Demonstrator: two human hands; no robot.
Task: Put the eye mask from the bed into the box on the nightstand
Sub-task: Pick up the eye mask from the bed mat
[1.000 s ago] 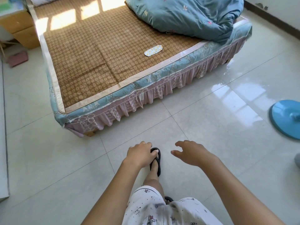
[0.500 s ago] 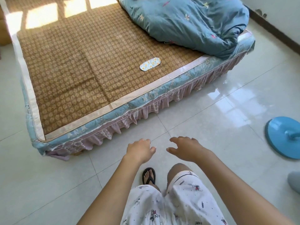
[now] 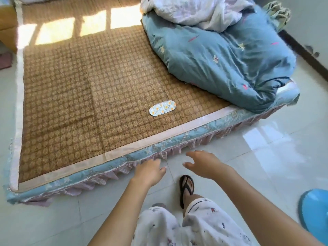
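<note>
- Both of your grips are empty: your left hand (image 3: 150, 172) is loosely curled with nothing in it, and your right hand (image 3: 204, 165) is spread open, fingers reaching forward.
- Both hands hover over the floor (image 3: 266, 157) just short of the bed's near edge; neither touches the bed (image 3: 159, 148).
- Your target, the eye mask (image 3: 162, 108), lies flat on the woven mat (image 3: 88, 95), close to the near edge and toward the right half of the bed, straight ahead of your hands and beyond them.
- Its long axis runs roughly along the near edge, with the right end tilted slightly away from you.
- Neither hand is clearly nearer; the mask sits about between their lines of reach. Your open right hand looks the readier one to pinch it, in my judgement.
- You will need to lean over the near edge to reach it.
- A rumpled blue quilt (image 3: 230, 64) fills the far right corner of the bed, apart from the mask.
- Sunlight falls in patches at the far edge of the mat.
- No box or nightstand can be made out for certain; an orange-brown piece of furniture (image 3: 7, 25) shows past the far left corner.
</note>
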